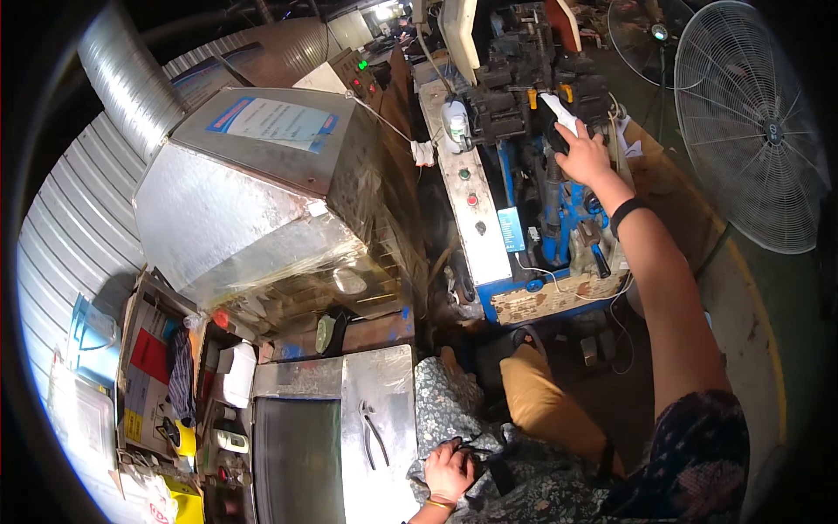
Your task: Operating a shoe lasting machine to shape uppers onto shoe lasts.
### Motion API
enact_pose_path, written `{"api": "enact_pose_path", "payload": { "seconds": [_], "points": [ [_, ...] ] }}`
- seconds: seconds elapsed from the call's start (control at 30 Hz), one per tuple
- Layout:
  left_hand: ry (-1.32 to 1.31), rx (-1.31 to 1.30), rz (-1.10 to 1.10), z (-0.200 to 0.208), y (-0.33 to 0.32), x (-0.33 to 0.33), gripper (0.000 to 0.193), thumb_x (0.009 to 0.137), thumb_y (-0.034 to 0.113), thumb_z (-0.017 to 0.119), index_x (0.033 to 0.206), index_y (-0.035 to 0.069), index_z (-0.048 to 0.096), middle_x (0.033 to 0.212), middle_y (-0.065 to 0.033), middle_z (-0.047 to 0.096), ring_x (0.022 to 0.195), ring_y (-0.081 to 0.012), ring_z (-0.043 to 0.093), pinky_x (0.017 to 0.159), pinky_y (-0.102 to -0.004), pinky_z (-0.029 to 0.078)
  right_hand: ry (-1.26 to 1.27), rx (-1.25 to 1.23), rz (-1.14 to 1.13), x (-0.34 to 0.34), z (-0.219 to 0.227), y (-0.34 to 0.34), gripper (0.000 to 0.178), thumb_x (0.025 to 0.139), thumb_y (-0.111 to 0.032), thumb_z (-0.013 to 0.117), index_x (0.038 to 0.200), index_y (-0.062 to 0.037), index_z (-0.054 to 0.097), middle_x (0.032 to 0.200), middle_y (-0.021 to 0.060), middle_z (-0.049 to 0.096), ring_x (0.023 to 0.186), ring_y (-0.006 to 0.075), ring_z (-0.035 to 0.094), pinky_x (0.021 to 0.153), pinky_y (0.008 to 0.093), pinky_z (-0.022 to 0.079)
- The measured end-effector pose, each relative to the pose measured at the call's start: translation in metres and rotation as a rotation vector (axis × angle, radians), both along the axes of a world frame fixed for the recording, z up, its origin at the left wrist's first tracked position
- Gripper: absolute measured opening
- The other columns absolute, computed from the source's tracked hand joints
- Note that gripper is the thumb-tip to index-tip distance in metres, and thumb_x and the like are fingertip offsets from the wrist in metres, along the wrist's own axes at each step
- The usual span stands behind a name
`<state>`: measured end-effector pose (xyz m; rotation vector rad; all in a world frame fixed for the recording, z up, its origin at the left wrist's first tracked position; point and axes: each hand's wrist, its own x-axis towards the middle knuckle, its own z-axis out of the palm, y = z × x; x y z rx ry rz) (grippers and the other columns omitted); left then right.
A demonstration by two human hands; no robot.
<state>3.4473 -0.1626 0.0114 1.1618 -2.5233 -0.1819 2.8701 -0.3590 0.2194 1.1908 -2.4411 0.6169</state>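
My right hand (583, 155) reaches out to the blue and black machine (552, 210), its fingers spread and stretched forward. The fingertips are at the near end of a white, flat, narrow piece (557, 109), which lies in the machine's dark upper part between two yellow-orange tabs. Whether they press on the piece cannot be made out. My left hand (449, 474) rests low on the floral cloth (449, 397) over my lap. Its fingers are curled in, and what they hold, if anything, is hidden.
Pliers (374, 434) lie on the metal bench (384, 371) beside my left hand. A large metal hood (253, 201) stands left. A white control panel (471, 210) with buttons edges the machine. Loose white cable hangs near its front. A big fan (755, 127) stands right.
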Motion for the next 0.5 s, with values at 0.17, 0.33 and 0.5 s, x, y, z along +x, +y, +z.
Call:
{"api": "enact_pose_path", "payload": {
  "seconds": [0.17,0.33,0.5],
  "points": [
    [0.004,0.007,-0.009,-0.005,-0.003,0.003,0.015,0.073,0.022,0.07,0.086,0.015,0.073,0.109,-0.0025,0.066,0.095,-0.0263,0.06,0.079,-0.0384,0.048,0.009,0.071,-0.062,0.004,0.009,-0.005,0.068,0.082,-0.035,0.066,0.146,-0.0355,0.041,0.155,0.0093,0.032,0.121,0.0437,0.047,0.1,0.0475,0.045],
    [0.028,-0.028,-0.043,-0.009,-0.003,0.006,0.016,0.073,0.022,0.07,0.088,0.015,0.072,0.11,-0.0037,0.066,0.097,-0.0275,0.06,0.081,-0.0399,0.047,-0.024,0.056,-0.056,0.005,0.024,-0.004,0.067,0.083,-0.037,0.064,0.146,-0.0356,0.04,0.156,0.0093,0.032,0.122,0.0435,0.047,0.101,0.0466,0.045],
    [0.023,-0.015,-0.038,-0.016,-0.001,0.006,0.019,0.071,0.023,0.072,0.09,0.018,0.073,0.112,-0.0009,0.065,0.099,-0.0268,0.058,0.083,-0.0393,0.046,0.012,0.08,-0.055,0.002,0.03,-0.005,0.067,0.085,-0.037,0.063,0.147,-0.0345,0.039,0.156,0.0095,0.03,0.121,0.0434,0.047,0.101,0.0461,0.045]
  ]
}}
